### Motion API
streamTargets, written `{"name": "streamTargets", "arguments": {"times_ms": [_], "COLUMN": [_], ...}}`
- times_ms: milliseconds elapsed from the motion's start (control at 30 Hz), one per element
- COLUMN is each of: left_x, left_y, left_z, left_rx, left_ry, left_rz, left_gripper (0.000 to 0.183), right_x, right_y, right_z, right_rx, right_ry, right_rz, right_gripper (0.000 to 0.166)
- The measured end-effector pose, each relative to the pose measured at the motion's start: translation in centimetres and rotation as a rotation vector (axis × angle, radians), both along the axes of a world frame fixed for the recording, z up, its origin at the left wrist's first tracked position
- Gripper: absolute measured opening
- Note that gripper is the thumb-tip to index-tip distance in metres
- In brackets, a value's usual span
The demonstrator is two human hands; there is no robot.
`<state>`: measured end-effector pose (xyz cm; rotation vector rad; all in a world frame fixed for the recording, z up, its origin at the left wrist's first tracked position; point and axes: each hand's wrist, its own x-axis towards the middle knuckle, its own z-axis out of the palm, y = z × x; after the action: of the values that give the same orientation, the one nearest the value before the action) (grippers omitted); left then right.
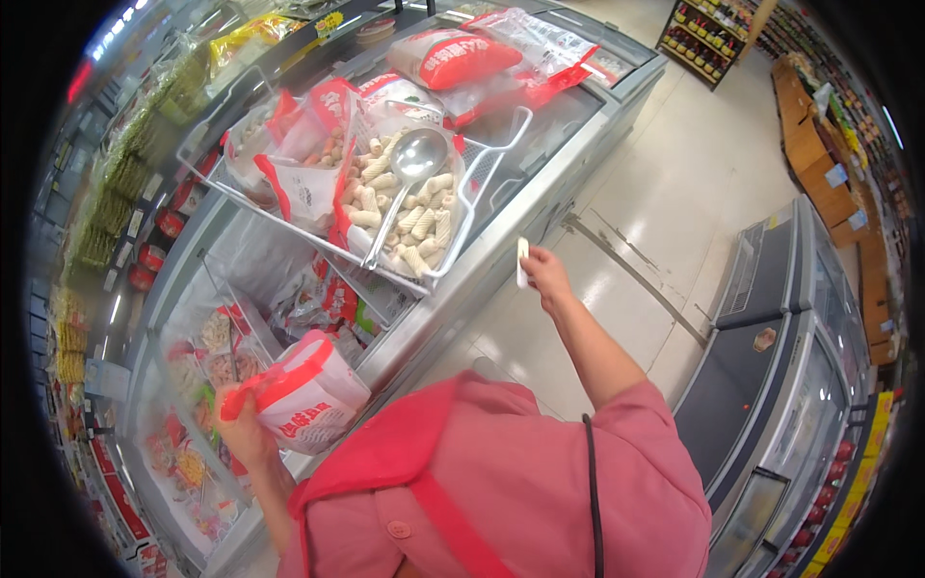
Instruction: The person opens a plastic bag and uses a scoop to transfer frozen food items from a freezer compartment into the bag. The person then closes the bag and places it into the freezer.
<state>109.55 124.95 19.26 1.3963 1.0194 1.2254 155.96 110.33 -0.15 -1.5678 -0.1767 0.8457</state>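
Observation:
My left hand (pixel 249 433) grips the edge of a red and white plastic food bag (pixel 314 394), held at the freezer's near edge. Off to the right, over the floor, my right hand (pixel 547 274) pinches a small, flat white object (pixel 522 263); its kind is unclear. A white wire basket (pixel 462 242) sits on top of the chest freezer. In it an opened bag holds pale, ridged frozen pieces (pixel 423 224), and a metal ladle (pixel 419 155) lies on them. Beside it in the basket stands another opened red and white bag (pixel 307 180).
Full red and white bags (pixel 455 58) lie on the freezer's glass top (pixel 556 130). Inside the open freezer (pixel 188 433) are more bags and loose frozen food. Another chest freezer (pixel 751 368) stands to the right across the tiled floor (pixel 621 246); a bottle rack (pixel 704 40) is farther back.

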Motion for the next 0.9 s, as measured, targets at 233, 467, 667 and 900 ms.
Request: {"name": "streamTargets", "arguments": {"times_ms": [233, 467, 667, 900], "left_x": [3.2, 4.9, 5.3, 2.9], "left_y": [-1.1, -1.5, -1.3, -3.0], "left_z": [0.6, 0.4, 0.2, -0.1], "left_rx": [0.049, 0.03, 0.033, -0.015], "left_ry": [0.096, 0.109, 0.141, 0.283], "left_rz": [0.154, 0.233, 0.278, 0.388], "left_gripper": [0.014, 0.017, 0.018, 0.01], "right_x": [9.5, 13.1, 14.2, 9.1], "right_y": [12.0, 17.4, 17.3, 11.1], "right_z": [-2.9, -1.7, -2.6, -4.3], "right_rx": [-0.151, -0.458, -0.358, 0.098], "right_ry": [-0.332, -0.571, -0.66, -0.467], "right_rz": [-0.009, 0.111, 0.046, -0.153], "right_gripper": [0.028, 0.029, 0.033, 0.038]}}
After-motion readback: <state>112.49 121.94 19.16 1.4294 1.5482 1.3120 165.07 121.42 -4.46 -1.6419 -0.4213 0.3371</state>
